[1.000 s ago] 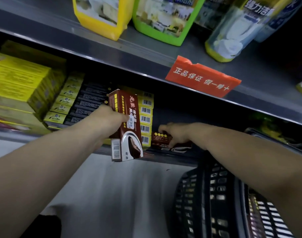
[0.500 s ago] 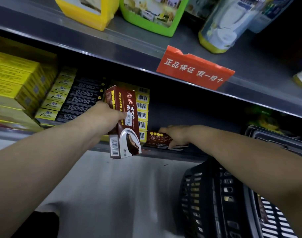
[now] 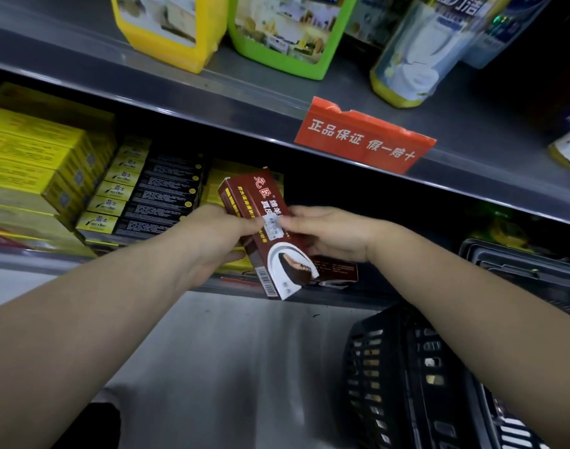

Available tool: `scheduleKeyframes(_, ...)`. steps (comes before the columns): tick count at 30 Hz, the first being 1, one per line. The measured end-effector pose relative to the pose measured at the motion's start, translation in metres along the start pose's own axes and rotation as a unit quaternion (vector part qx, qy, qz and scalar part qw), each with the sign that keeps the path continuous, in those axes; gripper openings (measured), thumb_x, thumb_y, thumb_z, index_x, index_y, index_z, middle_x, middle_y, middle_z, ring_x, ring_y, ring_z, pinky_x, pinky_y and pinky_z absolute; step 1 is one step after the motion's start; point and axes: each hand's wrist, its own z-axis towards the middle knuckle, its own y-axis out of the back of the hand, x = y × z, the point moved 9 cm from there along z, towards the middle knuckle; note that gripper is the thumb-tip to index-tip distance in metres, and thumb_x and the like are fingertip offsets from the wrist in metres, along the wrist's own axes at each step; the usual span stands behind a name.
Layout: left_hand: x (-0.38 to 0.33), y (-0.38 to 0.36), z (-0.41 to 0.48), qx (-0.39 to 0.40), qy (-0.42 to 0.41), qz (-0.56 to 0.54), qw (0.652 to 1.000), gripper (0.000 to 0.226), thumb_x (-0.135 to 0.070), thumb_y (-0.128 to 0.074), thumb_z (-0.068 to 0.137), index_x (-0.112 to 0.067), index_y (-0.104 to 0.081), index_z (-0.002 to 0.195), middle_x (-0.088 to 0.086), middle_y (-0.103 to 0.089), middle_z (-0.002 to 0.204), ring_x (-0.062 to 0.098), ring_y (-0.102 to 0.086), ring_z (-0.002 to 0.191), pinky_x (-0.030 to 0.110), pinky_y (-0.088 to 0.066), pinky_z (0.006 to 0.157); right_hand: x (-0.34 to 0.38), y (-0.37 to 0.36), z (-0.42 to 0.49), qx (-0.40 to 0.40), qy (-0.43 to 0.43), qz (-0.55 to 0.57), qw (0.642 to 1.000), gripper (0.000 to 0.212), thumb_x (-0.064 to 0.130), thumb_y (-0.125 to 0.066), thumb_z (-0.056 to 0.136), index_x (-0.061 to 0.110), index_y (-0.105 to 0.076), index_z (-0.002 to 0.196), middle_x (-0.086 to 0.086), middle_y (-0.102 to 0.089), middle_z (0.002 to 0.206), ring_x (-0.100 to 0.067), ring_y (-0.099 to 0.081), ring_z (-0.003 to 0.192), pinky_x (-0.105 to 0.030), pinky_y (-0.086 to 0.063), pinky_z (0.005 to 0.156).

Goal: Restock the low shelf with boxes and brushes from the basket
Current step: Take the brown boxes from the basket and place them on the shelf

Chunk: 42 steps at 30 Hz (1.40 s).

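A brown box (image 3: 261, 202) with a shoe picture and a barcode is held upright in front of the low shelf (image 3: 342, 299). My left hand (image 3: 212, 234) grips its left side. My right hand (image 3: 329, 234) holds its right side, fingers across the front label. A second brown box (image 3: 337, 272) lies flat on the low shelf just behind and below my right hand. The black basket (image 3: 390, 367) sits at the lower right, under my right forearm.
Stacked yellow boxes (image 3: 34, 163) and black-and-yellow boxes (image 3: 154, 192) fill the low shelf's left side. The upper shelf carries yellow (image 3: 167, 30) and green (image 3: 286, 34) packs, bottles, and a red sign (image 3: 363, 137) on its edge. A dark tray (image 3: 517, 264) sits at the right.
My right hand has left the flat box on the shelf and come up to the box held by my left hand. That box has shifted right and tilted.
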Motion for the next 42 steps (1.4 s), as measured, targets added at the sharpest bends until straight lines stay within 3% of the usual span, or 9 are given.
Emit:
scheduleKeyframes(2,-0.002,-0.007,-0.002,0.029,-0.004,0.014,0.999,0.002,-0.018,-0.060,0.091,-0.017,-0.061,0.092,0.006,-0.069,0.106,0.015,-0.064,0.095,0.033,-0.045,0.091,0.001,0.005,-0.002,-0.015,0.014,0.023,1.000,0.028,0.031,-0.059,0.083,0.018,-0.060,0.107,0.001,-0.073,0.094,-0.012,-0.069,0.086,-0.025,-0.055,0.081)
scheduleKeyframes(5,-0.006,-0.009,-0.002,0.027,-0.051,0.225,0.973,0.025,-0.032,-0.059,0.091,-0.017,-0.056,0.111,0.001,-0.066,0.107,0.015,-0.062,0.097,0.029,-0.045,0.083,0.006,0.042,-0.014,-0.129,0.017,-0.034,0.991,0.018,0.031,-0.054,0.092,0.018,-0.058,0.104,0.005,-0.073,0.084,-0.006,-0.069,0.067,-0.017,-0.054,0.060)
scheduleKeyframes(10,-0.012,-0.011,-0.003,0.017,-0.109,0.355,0.928,0.031,-0.029,-0.056,0.092,-0.019,-0.051,0.121,-0.013,-0.058,0.092,0.018,-0.062,0.092,0.028,-0.048,0.074,-0.013,0.113,-0.018,-0.247,-0.060,-0.422,0.871,0.057,0.042,-0.055,0.091,0.022,-0.033,0.139,-0.006,-0.050,0.129,-0.022,-0.054,0.109,-0.029,-0.044,0.090)
scheduleKeyframes(14,-0.015,-0.012,-0.003,0.014,-0.124,0.392,0.911,0.027,-0.027,-0.055,0.092,-0.020,-0.053,0.118,-0.006,-0.061,0.102,0.018,-0.061,0.095,0.033,-0.050,0.084,-0.047,0.119,0.004,-0.197,-0.133,-0.560,0.794,0.057,0.049,-0.054,0.088,0.032,-0.030,0.137,-0.010,-0.040,0.133,-0.030,-0.043,0.119,-0.040,-0.039,0.098)
scheduleKeyframes(22,-0.017,-0.019,-0.005,0.026,-0.134,0.403,0.905,0.023,-0.025,-0.054,0.092,-0.020,-0.054,0.115,-0.005,-0.061,0.105,0.017,-0.061,0.094,0.034,-0.052,0.083,-0.068,0.098,0.029,-0.110,-0.124,-0.563,0.810,0.053,0.056,-0.039,0.093,0.041,-0.024,0.141,-0.006,-0.032,0.145,-0.029,-0.031,0.133,-0.042,-0.030,0.103)
scheduleKeyframes(25,-0.018,-0.020,-0.006,0.024,-0.137,0.408,0.902,0.024,-0.025,-0.054,0.092,-0.020,-0.055,0.115,-0.005,-0.061,0.104,0.016,-0.060,0.095,0.035,-0.050,0.086,-0.071,0.097,0.023,-0.089,-0.143,-0.546,0.821,0.080,0.065,-0.055,0.079,0.042,-0.016,0.145,-0.004,-0.027,0.148,-0.029,-0.025,0.136,-0.042,-0.030,0.106)
scheduleKeyframes(29,-0.019,-0.029,-0.009,0.025,-0.144,0.418,0.897,0.022,-0.026,-0.054,0.091,-0.021,-0.055,0.113,-0.006,-0.061,0.102,0.015,-0.059,0.097,0.034,-0.049,0.088,-0.075,0.089,0.022,-0.070,-0.150,-0.602,0.781,0.113,0.046,-0.080,0.065,0.032,-0.005,0.149,-0.006,-0.024,0.149,-0.029,-0.024,0.137,-0.045,-0.031,0.107)
scheduleKeyframes(34,-0.021,-0.040,-0.012,0.026,-0.153,0.424,0.892,0.021,-0.026,-0.055,0.091,-0.022,-0.055,0.111,-0.006,-0.061,0.103,0.015,-0.058,0.097,0.032,-0.050,0.083,-0.074,0.084,0.031,-0.081,-0.108,-0.624,0.770,0.099,0.032,-0.081,0.067,0.030,-0.019,0.145,-0.006,-0.038,0.137,-0.028,-0.037,0.126,-0.043,-0.039,0.097)
scheduleKeyframes(42,-0.028,-0.058,-0.032,0.036,-0.184,0.443,0.877,0.018,-0.025,-0.055,0.089,-0.022,-0.057,0.107,-0.012,-0.061,0.092,0.012,-0.059,0.092,0.032,-0.049,0.085,-0.070,0.087,0.028,-0.083,-0.104,-0.626,0.769,0.098,0.031,-0.077,0.074,0.030,-0.014,0.148,-0.006,-0.037,0.141,-0.028,-0.040,0.127,-0.041,-0.040,0.097)
